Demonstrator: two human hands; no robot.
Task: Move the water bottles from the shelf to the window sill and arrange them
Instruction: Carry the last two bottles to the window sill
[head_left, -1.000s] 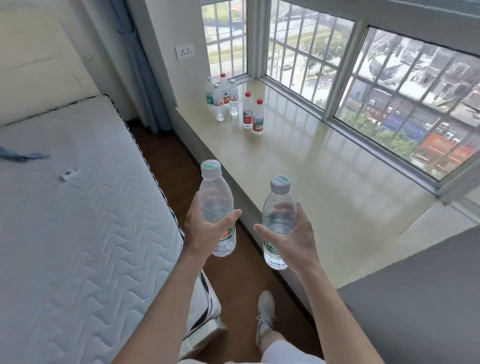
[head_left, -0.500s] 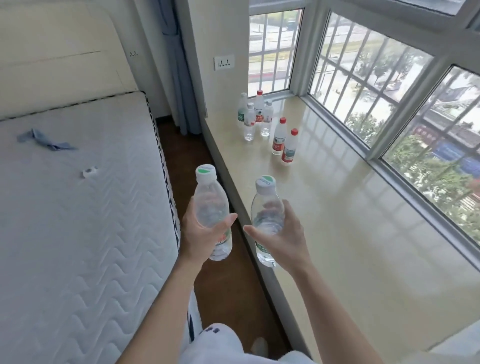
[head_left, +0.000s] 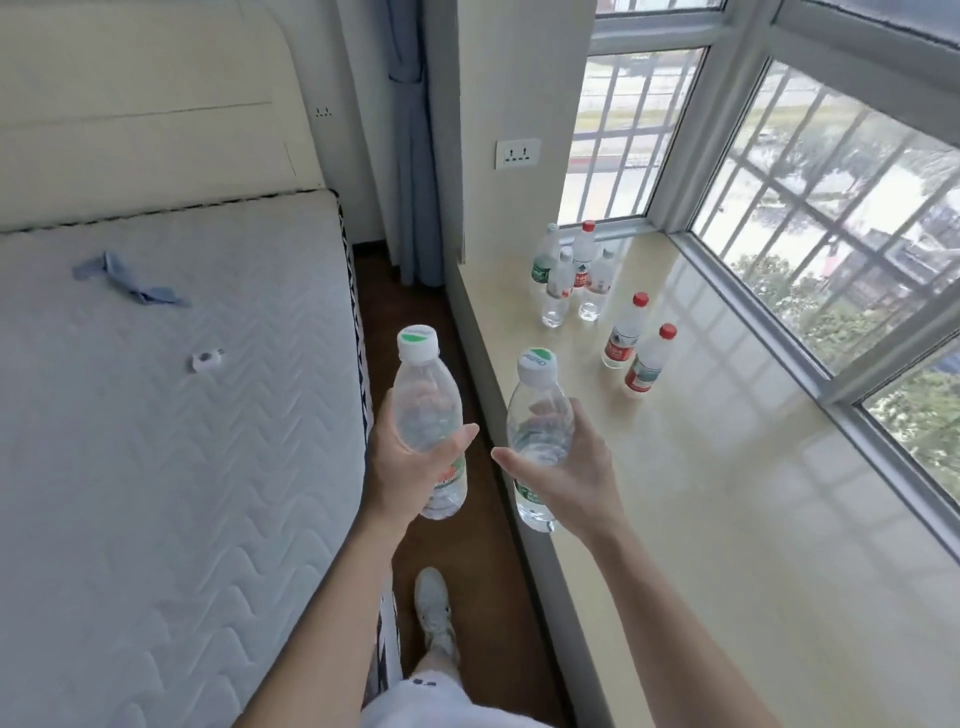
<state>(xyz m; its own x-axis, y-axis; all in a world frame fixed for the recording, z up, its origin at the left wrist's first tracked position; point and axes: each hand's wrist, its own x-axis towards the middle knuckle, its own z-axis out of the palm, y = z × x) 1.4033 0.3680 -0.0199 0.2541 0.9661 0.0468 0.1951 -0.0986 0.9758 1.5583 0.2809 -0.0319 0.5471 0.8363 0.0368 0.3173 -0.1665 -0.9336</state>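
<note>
My left hand (head_left: 410, 467) grips a clear water bottle (head_left: 423, 400) with a white and green cap, held upright over the floor strip. My right hand (head_left: 566, 467) grips a second clear bottle (head_left: 540, 410) with a similar cap, upright at the near edge of the beige window sill (head_left: 727, 493). Further along the sill stand two red-capped bottles (head_left: 636, 345) side by side. Behind them, in the sill's far corner, is a cluster of several bottles (head_left: 569, 273).
A bare white mattress (head_left: 156, 441) fills the left, with a blue cloth (head_left: 130, 280) and a small white object (head_left: 207, 359) on it. Brown floor runs between bed and sill, with my shoe (head_left: 434, 608) on it. Barred windows (head_left: 841, 218) line the sill's right side.
I have walked forward along the sill, so the standing bottles are nearer. Both hands still hold their bottles, and the right one has come up over the sill's edge.
</note>
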